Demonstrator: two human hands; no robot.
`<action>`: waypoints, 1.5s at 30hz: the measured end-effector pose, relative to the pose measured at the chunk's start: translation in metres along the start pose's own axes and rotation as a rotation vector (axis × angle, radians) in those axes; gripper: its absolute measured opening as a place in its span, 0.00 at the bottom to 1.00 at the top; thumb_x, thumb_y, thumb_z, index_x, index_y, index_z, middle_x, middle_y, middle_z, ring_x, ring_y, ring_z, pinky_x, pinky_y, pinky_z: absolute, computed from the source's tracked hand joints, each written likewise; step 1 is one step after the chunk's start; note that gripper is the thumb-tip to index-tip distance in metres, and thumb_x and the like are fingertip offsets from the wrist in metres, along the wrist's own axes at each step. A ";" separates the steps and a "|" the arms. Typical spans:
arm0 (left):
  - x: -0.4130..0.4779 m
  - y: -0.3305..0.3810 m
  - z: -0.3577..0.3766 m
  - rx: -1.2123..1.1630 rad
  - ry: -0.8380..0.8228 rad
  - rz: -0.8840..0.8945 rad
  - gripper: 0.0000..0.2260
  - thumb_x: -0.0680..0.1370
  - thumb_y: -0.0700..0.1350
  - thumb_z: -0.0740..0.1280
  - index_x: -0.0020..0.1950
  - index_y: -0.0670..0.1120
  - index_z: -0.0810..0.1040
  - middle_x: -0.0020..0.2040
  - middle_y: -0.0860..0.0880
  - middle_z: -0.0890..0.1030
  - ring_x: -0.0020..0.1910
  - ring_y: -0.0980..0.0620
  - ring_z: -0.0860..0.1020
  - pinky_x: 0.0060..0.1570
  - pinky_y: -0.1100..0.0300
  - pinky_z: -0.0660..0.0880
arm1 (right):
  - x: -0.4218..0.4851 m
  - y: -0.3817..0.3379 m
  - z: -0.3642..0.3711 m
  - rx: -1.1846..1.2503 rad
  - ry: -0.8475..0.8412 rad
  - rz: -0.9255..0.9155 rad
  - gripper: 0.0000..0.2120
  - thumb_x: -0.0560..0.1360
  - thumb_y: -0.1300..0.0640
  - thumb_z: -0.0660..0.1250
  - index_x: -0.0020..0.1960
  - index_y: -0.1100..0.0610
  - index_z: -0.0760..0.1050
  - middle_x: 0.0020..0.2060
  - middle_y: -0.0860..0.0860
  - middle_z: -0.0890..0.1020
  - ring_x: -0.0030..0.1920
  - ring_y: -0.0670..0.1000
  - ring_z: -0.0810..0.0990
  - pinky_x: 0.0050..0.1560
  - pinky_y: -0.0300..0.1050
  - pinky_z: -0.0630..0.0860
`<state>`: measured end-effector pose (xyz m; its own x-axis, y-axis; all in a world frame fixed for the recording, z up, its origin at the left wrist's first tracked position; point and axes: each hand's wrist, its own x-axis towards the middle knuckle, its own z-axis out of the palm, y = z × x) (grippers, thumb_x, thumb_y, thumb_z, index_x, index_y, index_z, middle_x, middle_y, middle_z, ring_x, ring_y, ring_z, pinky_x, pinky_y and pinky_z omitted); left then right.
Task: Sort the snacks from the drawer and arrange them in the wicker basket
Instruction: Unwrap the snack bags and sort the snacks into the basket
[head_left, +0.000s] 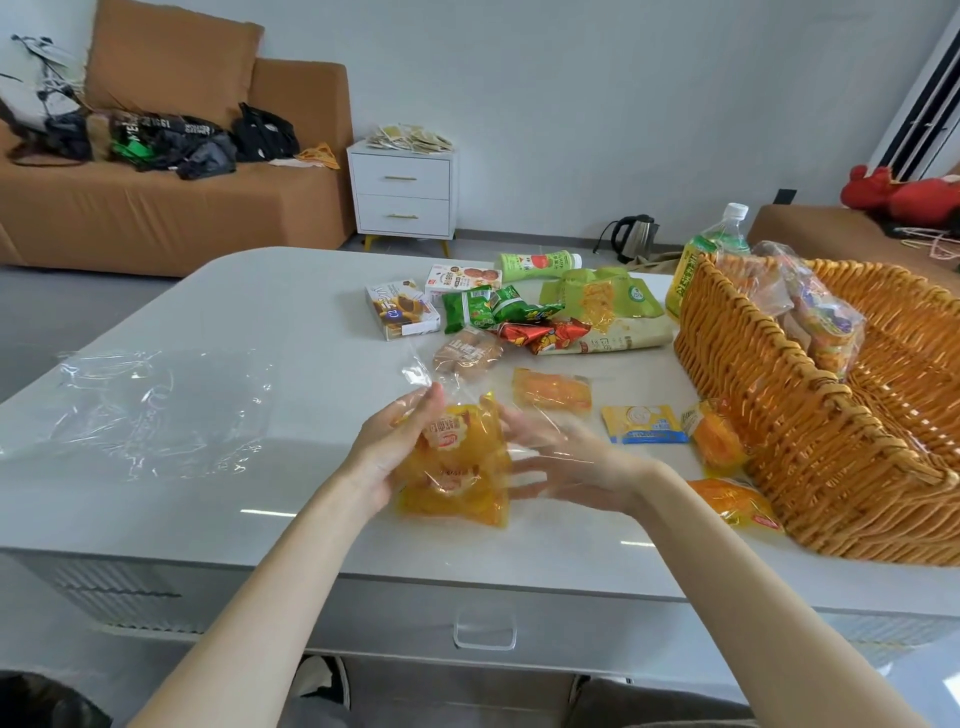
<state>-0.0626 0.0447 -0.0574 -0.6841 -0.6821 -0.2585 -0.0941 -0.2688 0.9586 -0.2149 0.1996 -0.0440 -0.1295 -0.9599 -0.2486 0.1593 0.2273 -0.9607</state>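
Observation:
My left hand (390, 448) grips a clear plastic bag (453, 457) stuffed with yellow snack packets, held just above the table. My right hand (566, 462) is at the bag's right side with fingers spread; it looks blurred by motion. The wicker basket (769, 415) stands on the table at the right and has a divider; a bag of packaged snacks (815, 317) leans in its far compartment. Loose yellow packets (553, 391) (719, 439) (735, 501) and a blue-and-yellow packet (644, 425) lie between my hands and the basket.
Green and red snack packets (514, 317), two small boxes (402, 309), a green bottle (540, 265) lying down and an upright drink bottle (696, 265) sit at the table's far side. An empty clear plastic bag (156, 410) lies on the left. The drawer handle (485, 635) is below the table edge.

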 end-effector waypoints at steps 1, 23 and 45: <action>-0.001 0.002 0.000 -0.032 0.010 -0.010 0.48 0.50 0.74 0.74 0.66 0.54 0.75 0.56 0.49 0.83 0.55 0.46 0.81 0.57 0.45 0.77 | 0.002 0.001 -0.001 -0.044 0.045 -0.006 0.26 0.75 0.52 0.69 0.70 0.57 0.68 0.67 0.52 0.75 0.59 0.56 0.80 0.59 0.54 0.78; -0.014 0.007 0.014 0.073 0.168 0.120 0.35 0.52 0.75 0.70 0.53 0.59 0.79 0.55 0.53 0.82 0.58 0.51 0.78 0.62 0.49 0.73 | -0.002 -0.003 0.021 -0.413 0.222 0.009 0.09 0.76 0.62 0.68 0.39 0.52 0.82 0.39 0.44 0.83 0.43 0.42 0.78 0.46 0.35 0.73; 0.017 0.013 -0.009 0.362 0.351 0.118 0.30 0.73 0.63 0.67 0.69 0.50 0.67 0.64 0.50 0.73 0.61 0.50 0.73 0.61 0.54 0.69 | -0.028 -0.011 0.018 -0.304 0.404 0.054 0.13 0.80 0.48 0.62 0.52 0.55 0.80 0.45 0.50 0.86 0.43 0.51 0.85 0.60 0.57 0.75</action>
<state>-0.0684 0.0235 -0.0504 -0.4271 -0.8974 -0.1106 -0.3179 0.0345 0.9475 -0.1952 0.2214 -0.0242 -0.5067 -0.8190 -0.2691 -0.1077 0.3699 -0.9228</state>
